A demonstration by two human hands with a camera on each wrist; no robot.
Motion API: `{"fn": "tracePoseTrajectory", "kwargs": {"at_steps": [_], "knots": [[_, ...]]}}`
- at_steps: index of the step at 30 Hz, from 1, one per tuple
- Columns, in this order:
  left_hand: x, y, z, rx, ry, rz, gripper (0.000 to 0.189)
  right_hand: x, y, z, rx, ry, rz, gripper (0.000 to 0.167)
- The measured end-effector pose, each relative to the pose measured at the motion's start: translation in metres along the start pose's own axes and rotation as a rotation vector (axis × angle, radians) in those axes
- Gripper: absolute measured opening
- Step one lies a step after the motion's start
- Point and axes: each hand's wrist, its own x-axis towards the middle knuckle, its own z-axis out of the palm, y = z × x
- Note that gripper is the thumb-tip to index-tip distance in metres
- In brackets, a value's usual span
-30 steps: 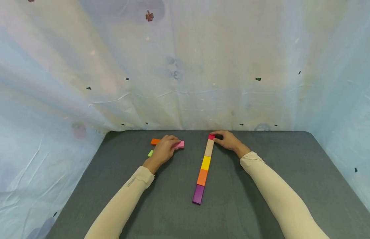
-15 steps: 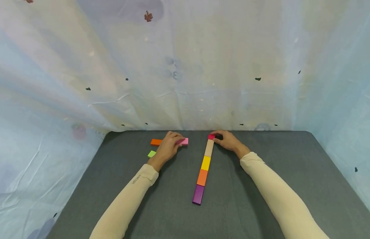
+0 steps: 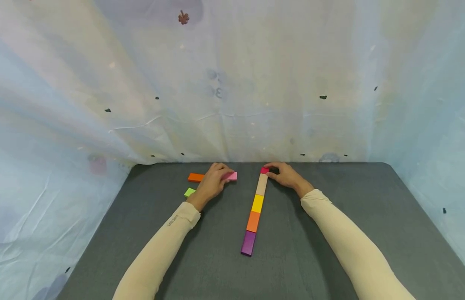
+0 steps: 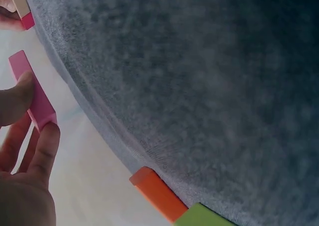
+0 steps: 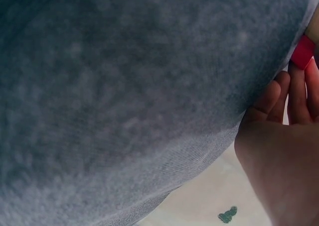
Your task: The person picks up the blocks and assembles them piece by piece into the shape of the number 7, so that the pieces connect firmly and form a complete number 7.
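Note:
A pink block (image 3: 231, 176) is pinched between the thumb and fingers of my left hand (image 3: 211, 184), and its far end points toward a row of blocks. In the left wrist view the pink block (image 4: 43, 106) tilts across the fingertips, with the grey table edge beyond. At the row's far end, my right hand (image 3: 288, 176) holds a small red block (image 3: 264, 170) by thumb and forefinger. Below it, end to end, lie a beige block (image 3: 261, 184), a yellow block (image 3: 257, 203), an orange block (image 3: 253, 221) and a purple block (image 3: 248, 243).
Left of my left hand lie a dark orange block (image 3: 195, 177) and a light green block (image 3: 189, 192), both partly covered by the hand. The dark grey table (image 3: 311, 258) ends at a hanging patterned curtain (image 3: 255, 83) behind and at the sides.
My left hand has shifted a little to the right with the pink block, exposing more of the dark orange and green blocks. The right hand stays at the red block, and the row is unchanged.

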Motion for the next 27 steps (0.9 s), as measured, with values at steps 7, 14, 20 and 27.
{"fn": "tracePoseTrajectory", "kwargs": {"at_steps": [7, 14, 20, 27], "knots": [[0.000, -0.003, 0.000, -0.022, -0.008, -0.002, 0.029, 0.001, -0.001, 0.003, -0.003, 0.005, 0.007, 0.040], [0.003, -0.001, -0.001, -0.031, -0.038, -0.021, 0.029, 0.004, -0.003, 0.004, -0.022, 0.013, 0.004, 0.040], [0.007, 0.002, 0.000, 0.011, -0.056, -0.009, 0.028, 0.003, -0.006, 0.003, -0.006, 0.008, 0.006, 0.039], [0.018, 0.011, 0.003, 0.007, -0.053, -0.014, 0.029, 0.004, -0.006, 0.002, -0.009, 0.008, 0.012, 0.040]]}}
